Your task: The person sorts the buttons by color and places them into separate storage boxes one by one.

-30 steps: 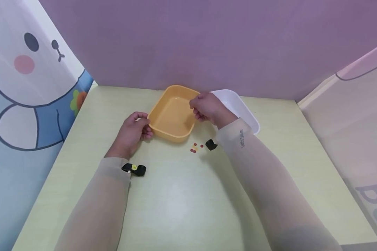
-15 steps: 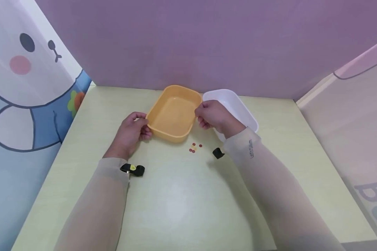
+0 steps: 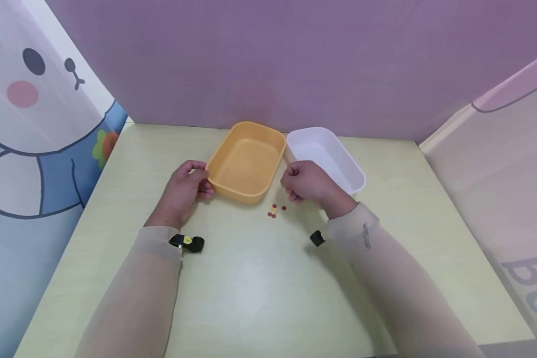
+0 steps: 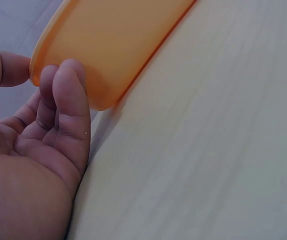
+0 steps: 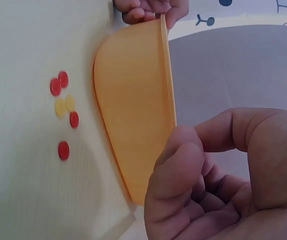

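Note:
At the left corner of an orange plastic tray [image 3: 246,161], my left hand [image 3: 185,191] has the thumb at the rim and the fingers against the outer wall; the left wrist view shows this pinch on the tray [image 4: 118,45] close up. My right hand [image 3: 311,184] is in the air in front of the white tray [image 3: 326,154], fingers curled. In the right wrist view its thumb and forefinger [image 5: 176,170] meet at the tips, with nothing visible between them. Several small round red pieces [image 5: 63,150] and yellow ones [image 5: 60,107], like buttons, lie in front of the orange tray.
The white tray stands right beside the orange one, near the purple wall [image 3: 273,64] at the table's back. Black straps [image 3: 192,242] hang at the wrists. A cartoon-printed panel [image 3: 27,124] borders the pale table [image 3: 246,278] on the left.
My right hand has drawn back from above the orange tray's right side, toward me and slightly right, uncovering the white tray's left end. My left hand stays at the orange tray's corner.

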The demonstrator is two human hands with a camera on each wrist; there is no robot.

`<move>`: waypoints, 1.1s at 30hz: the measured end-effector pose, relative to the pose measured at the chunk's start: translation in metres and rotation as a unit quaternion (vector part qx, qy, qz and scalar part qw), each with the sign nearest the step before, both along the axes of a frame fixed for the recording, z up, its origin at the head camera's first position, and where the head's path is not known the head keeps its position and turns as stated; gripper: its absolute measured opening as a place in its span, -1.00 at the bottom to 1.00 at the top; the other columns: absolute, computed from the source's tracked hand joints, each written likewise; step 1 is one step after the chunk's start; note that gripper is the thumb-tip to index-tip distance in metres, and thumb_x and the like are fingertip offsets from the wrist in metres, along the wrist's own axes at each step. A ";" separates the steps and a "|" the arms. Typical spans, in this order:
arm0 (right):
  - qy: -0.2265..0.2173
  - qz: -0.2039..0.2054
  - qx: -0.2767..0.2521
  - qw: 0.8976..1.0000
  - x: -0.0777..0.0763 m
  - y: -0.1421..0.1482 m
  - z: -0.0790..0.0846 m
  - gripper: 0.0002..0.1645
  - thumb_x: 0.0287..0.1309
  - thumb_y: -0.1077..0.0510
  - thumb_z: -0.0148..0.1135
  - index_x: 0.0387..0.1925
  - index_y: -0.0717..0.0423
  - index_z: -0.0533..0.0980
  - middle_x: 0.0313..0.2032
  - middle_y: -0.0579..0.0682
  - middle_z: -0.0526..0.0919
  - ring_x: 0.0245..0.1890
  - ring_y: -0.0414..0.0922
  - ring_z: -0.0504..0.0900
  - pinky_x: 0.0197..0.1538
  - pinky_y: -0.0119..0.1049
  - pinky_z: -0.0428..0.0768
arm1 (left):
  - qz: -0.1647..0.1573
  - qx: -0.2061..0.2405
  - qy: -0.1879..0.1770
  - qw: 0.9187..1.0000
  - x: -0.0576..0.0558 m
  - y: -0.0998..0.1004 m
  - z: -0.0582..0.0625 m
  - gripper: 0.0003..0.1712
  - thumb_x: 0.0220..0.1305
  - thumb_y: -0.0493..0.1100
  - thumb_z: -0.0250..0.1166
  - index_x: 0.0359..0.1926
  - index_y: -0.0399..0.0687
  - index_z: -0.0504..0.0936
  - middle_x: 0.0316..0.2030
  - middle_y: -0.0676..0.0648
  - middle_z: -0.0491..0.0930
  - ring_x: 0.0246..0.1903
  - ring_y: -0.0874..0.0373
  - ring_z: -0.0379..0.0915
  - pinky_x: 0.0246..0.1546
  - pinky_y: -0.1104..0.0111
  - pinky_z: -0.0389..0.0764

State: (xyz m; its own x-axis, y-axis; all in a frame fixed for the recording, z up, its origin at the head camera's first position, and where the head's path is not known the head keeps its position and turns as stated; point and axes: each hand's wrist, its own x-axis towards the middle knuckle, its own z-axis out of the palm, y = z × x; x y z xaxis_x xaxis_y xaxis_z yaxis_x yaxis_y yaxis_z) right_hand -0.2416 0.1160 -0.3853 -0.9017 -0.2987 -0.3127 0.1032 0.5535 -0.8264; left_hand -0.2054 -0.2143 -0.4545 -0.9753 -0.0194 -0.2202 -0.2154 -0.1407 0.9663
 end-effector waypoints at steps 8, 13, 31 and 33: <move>0.033 0.028 0.007 0.999 0.016 0.003 -0.005 -0.88 0.43 0.22 0.18 -0.28 0.17 0.54 -0.40 0.09 0.68 -0.43 -0.03 0.71 -0.33 -0.25 0.79 | 0.004 -0.004 -0.001 1.000 0.000 0.000 -0.001 -0.75 0.71 -0.14 0.23 0.25 -0.07 0.51 -0.30 -0.07 0.64 -0.36 0.16 0.65 -0.28 0.42 0.82; 0.053 0.042 0.045 0.997 0.030 0.010 -0.013 -0.92 0.42 0.22 0.22 -0.25 0.13 0.58 -0.41 0.06 0.72 -0.46 -0.04 0.74 -0.35 -0.23 0.80 | 0.000 -0.003 -0.001 1.000 0.000 0.001 0.001 -0.78 0.71 -0.13 0.22 0.22 -0.06 0.51 -0.30 -0.07 0.63 -0.36 0.17 0.65 -0.28 0.42 0.82; 0.087 0.037 0.134 0.987 0.056 0.021 -0.039 -0.95 0.45 0.12 0.35 -0.19 -0.02 0.63 -0.49 -0.04 0.73 -0.55 -0.08 0.67 -0.46 -0.26 0.63 | -0.002 0.004 -0.005 1.000 0.002 0.000 0.000 -0.68 0.71 -0.12 0.23 0.32 -0.11 0.48 -0.26 -0.08 0.63 -0.35 0.15 0.65 -0.25 0.40 0.82; 0.087 0.035 0.128 0.987 0.057 0.022 -0.040 -0.97 0.44 0.14 0.34 -0.16 0.00 0.63 -0.51 -0.03 0.70 -0.56 -0.08 0.64 -0.45 -0.25 0.63 | -0.002 0.003 -0.005 1.000 0.002 0.000 0.000 -0.64 0.72 -0.12 0.23 0.35 -0.15 0.46 -0.25 -0.09 0.63 -0.34 0.15 0.65 -0.24 0.40 0.83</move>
